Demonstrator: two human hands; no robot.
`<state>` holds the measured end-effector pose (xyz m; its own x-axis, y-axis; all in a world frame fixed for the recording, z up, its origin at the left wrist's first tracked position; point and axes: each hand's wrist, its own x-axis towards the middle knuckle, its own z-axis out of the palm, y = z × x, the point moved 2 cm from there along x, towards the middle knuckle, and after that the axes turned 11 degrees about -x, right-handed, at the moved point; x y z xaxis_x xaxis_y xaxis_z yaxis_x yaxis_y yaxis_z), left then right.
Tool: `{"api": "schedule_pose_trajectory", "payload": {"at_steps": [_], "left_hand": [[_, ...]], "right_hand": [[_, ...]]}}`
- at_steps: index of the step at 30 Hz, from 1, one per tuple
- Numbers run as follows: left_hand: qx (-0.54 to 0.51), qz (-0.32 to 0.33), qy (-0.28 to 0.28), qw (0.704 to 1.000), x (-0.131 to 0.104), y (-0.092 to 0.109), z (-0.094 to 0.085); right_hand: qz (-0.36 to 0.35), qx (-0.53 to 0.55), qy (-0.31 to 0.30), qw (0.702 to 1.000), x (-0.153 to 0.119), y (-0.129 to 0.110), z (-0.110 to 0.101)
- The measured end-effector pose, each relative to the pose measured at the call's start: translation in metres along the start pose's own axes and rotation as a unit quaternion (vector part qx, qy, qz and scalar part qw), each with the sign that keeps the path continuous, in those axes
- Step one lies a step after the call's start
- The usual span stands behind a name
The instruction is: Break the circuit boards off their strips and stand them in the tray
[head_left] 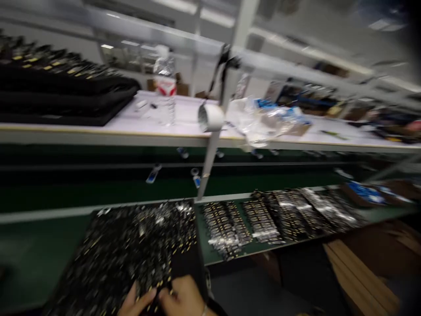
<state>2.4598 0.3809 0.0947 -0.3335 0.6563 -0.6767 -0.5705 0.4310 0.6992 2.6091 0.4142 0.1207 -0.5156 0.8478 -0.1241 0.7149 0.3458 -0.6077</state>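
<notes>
Many small black parts with yellow ends lie in rows on a black tray point(184, 266) at the lower left. My left hand point(136, 301) is over the tray's front part, its thumb and fingers closed around something too small and blurred to name. Close beside it on the right, my right hand point(184, 298) has its fingers bent together at the same parts; what they pinch is hidden. The fingertips of both hands nearly meet.
Rows of similar parts point(259, 219) lie on the green bench to the right. Above is a white shelf point(190, 112) with a bottle point(165, 83), a tape roll point(211, 117), plastic bags point(256, 120) and stacked black trays point(59, 98). Cardboard point(362, 276) stands at lower right.
</notes>
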Motion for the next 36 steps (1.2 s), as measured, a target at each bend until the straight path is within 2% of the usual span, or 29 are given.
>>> {"api": "schedule_pose_trajectory", "payload": {"at_steps": [1,2,4,6,9,11,15,19,22,25,28,31,33,36], "left_hand": [[-0.03,-0.043,-0.064,0.997,0.0,-0.006,-0.006],[-0.056,-0.057,-0.111,0.991,0.002,-0.012,-0.011],[-0.066,-0.063,-0.142,0.986,0.008,-0.026,-0.017],[-0.029,-0.029,-0.122,0.992,0.017,-0.04,-0.021],[0.061,0.078,-0.063,0.993,0.033,-0.056,-0.021],[0.09,0.122,-0.036,0.988,0.048,-0.062,-0.014],[0.086,0.117,-0.018,0.989,0.086,-0.073,0.014],[0.103,0.103,-0.047,0.988,0.11,-0.083,0.045],[0.134,0.081,-0.07,0.985,0.113,-0.083,0.052],[0.193,0.079,-0.058,0.976,0.11,-0.074,0.041],[0.264,0.112,-0.027,0.958,0.106,-0.061,0.024],[0.336,0.162,-0.008,0.928,0.103,-0.049,0.014],[0.378,0.195,-0.015,0.905,0.104,-0.046,0.013],[0.422,0.234,-0.048,0.875,0.11,-0.044,0.021]], "right_hand": [[0.015,0.008,-0.018,1.0,0.001,0.007,0.009],[0.013,0.004,-0.048,0.999,0.002,0.012,0.018],[0.025,-0.032,-0.1,0.994,0.002,0.021,0.034],[0.045,-0.081,-0.131,0.987,0.0,0.026,0.045],[0.101,-0.132,-0.138,0.976,0.002,0.033,0.054],[0.135,-0.142,-0.141,0.97,0.009,0.046,0.057],[0.168,-0.109,-0.156,0.967,0.032,0.098,0.059],[0.193,-0.076,-0.194,0.959,0.048,0.15,0.059],[0.231,-0.078,-0.231,0.942,0.045,0.17,0.055],[0.264,-0.125,-0.199,0.935,0.034,0.184,0.038],[0.31,-0.183,-0.114,0.926,0.021,0.203,0.01],[0.367,-0.243,-0.02,0.898,0.013,0.231,-0.016],[0.393,-0.271,0.021,0.878,0.011,0.249,-0.027],[0.408,-0.285,0.036,0.866,0.013,0.268,-0.03]]}}
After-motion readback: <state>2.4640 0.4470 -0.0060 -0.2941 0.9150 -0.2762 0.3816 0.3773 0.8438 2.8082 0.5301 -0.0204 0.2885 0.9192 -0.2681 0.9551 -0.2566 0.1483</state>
